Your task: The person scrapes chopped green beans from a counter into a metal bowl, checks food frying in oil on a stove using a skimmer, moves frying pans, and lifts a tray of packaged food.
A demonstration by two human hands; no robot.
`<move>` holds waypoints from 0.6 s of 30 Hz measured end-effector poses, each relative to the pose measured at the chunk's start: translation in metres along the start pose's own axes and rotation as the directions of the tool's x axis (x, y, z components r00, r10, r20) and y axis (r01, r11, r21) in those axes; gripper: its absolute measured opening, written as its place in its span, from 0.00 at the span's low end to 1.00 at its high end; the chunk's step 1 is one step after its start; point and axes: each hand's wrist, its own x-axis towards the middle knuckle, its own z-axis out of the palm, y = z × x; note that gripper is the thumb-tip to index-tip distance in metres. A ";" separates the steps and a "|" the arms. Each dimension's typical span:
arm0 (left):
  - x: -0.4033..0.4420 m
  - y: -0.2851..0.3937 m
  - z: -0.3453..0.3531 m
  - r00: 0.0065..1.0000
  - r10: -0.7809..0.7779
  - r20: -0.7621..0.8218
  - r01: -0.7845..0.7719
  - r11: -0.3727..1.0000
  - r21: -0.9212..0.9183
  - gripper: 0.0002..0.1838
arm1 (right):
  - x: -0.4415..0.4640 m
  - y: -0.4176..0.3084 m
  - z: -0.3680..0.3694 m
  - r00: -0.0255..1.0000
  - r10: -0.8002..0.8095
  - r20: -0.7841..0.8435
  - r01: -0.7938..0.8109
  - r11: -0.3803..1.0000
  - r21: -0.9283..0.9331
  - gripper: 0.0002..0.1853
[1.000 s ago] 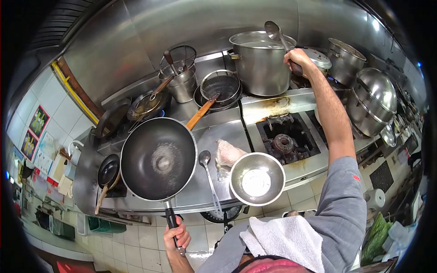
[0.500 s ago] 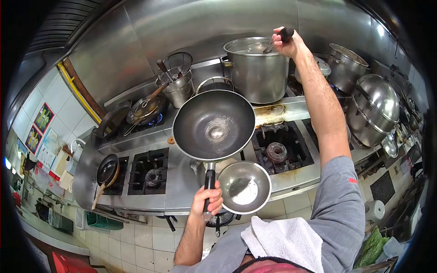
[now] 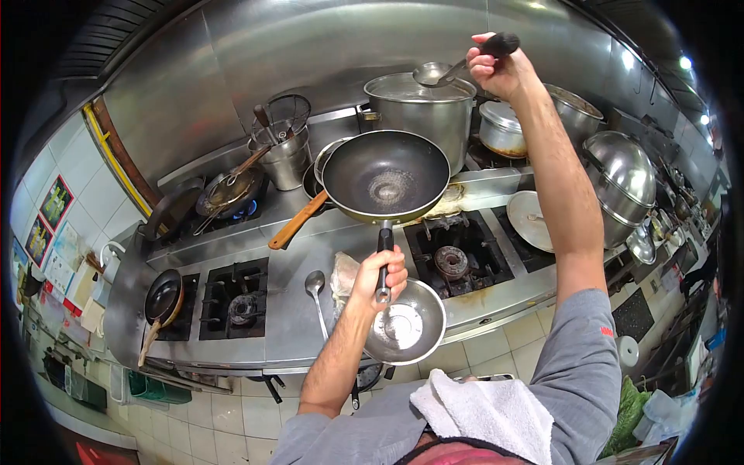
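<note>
My left hand [image 3: 377, 279] is wrapped round the black handle of a deep dark frying pan [image 3: 353, 170], held up over the stove, with a little clear liquid in its middle. Raised at the upper right, my right hand [image 3: 494, 70] grips the black handle of a ladle [image 3: 434, 74]. The ladle's bowl is above the rim of a tall steel stockpot [image 3: 422, 128]. Below my left hand is a steel bowl [image 3: 418, 329] with a shiny, wet-looking bottom. A metal spoon [image 3: 316, 291] lies on the steel counter to the left.
Burners [image 3: 453, 263] line the steel stove. At left sit a small pan [image 3: 164, 298] and a strainer [image 3: 225, 194] near a blue flame. A steel container of utensils [image 3: 284, 159], a lidded pot [image 3: 502, 128], a domed steamer [image 3: 620, 174] and a white lid [image 3: 531, 221] stand around.
My right hand has lifted the ladle, bringing its bowl up out of the stockpot's opening. The frying pan in my left hand has shifted right and slightly upward as the view turned.
</note>
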 end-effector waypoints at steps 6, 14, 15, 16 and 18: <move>-0.011 0.015 0.008 0.997 -0.022 0.078 0.025 0.999 -0.033 0.04 | -0.089 0.020 0.030 0.952 0.204 0.226 -0.230 0.969 0.095 0.10; -0.111 0.038 -0.010 0.999 -0.043 0.014 0.043 0.999 -0.013 0.01 | -0.230 0.140 0.069 0.953 0.243 0.182 -0.260 0.962 0.078 0.18; -0.129 0.041 -0.014 0.999 -0.038 -0.007 0.038 0.999 0.006 0.03 | -0.245 0.155 0.073 0.951 0.254 0.174 -0.269 0.960 0.074 0.21; -0.147 0.044 -0.021 0.999 -0.048 -0.014 0.048 0.999 0.002 0.03 | -0.261 0.171 0.081 0.948 0.269 0.170 -0.285 0.955 0.082 0.22; -0.183 0.051 -0.032 0.998 -0.061 -0.023 0.061 0.998 0.003 0.04 | -0.287 0.201 0.092 0.947 0.281 0.157 -0.292 0.955 0.054 0.24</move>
